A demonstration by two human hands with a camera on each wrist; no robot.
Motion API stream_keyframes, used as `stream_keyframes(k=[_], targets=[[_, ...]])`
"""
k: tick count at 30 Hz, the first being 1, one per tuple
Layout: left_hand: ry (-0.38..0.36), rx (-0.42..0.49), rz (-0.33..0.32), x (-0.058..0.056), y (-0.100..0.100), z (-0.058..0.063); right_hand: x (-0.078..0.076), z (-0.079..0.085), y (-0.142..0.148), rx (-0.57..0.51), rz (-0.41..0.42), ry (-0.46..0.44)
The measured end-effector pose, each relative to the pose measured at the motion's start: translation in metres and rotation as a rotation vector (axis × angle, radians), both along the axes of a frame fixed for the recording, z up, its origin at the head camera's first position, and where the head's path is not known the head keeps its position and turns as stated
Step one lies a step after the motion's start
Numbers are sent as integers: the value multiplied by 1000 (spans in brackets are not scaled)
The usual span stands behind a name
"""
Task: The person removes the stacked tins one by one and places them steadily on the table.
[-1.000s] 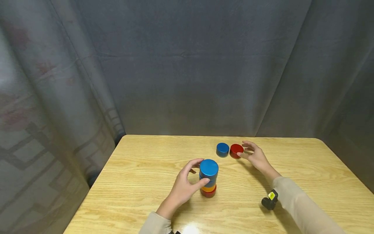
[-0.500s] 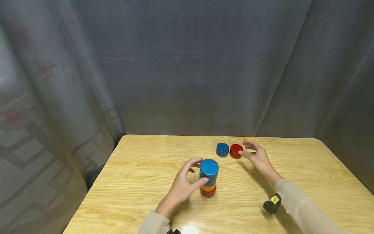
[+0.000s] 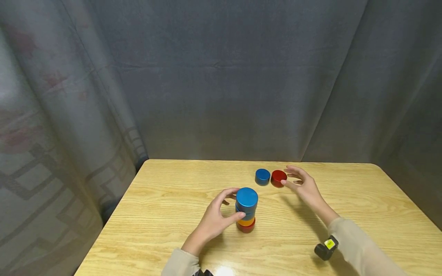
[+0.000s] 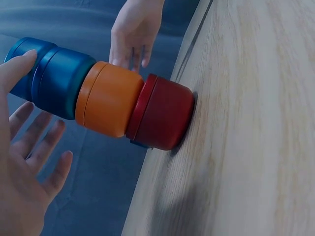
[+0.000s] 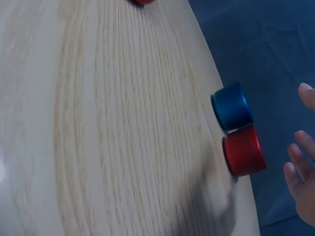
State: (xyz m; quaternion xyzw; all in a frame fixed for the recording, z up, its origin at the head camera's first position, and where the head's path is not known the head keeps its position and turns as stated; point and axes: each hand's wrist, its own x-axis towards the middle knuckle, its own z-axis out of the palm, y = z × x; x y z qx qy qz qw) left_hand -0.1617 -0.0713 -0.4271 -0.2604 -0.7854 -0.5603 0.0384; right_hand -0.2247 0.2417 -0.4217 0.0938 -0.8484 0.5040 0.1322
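Note:
A stack of round metal tins stands upright on the table: a red tin (image 4: 165,113) at the bottom, an orange tin (image 4: 109,98), a blue tin (image 4: 66,81), and another blue tin (image 3: 247,197) on top. My left hand (image 3: 215,220) curves loosely beside the stack's upper part. Its thumb overlaps the blue tins, while several fingers spread apart from them in the left wrist view. Farther back, my right hand (image 3: 304,187) hovers with relaxed fingers at the right of a loose red tin (image 5: 243,151); a gap separates them in the right wrist view.
Next to the loose red tin stands a loose blue tin (image 3: 262,176), close to the far edge of the wooden table (image 3: 179,191). A grey curtain (image 3: 221,96) hangs behind. A black camera (image 3: 326,248) sits at my right wrist.
My right forearm and wrist camera have shifted slightly right and down, with the hand still beside the loose red tin. The left hand, stack and loose tins stay practically where they were.

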Motion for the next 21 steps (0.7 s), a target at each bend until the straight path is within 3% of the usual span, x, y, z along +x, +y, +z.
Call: stream_keyframes(k=[21], targets=[[-36, -93, -4, -2, -4, -5, 27, 21, -21, -47, 82, 44]])
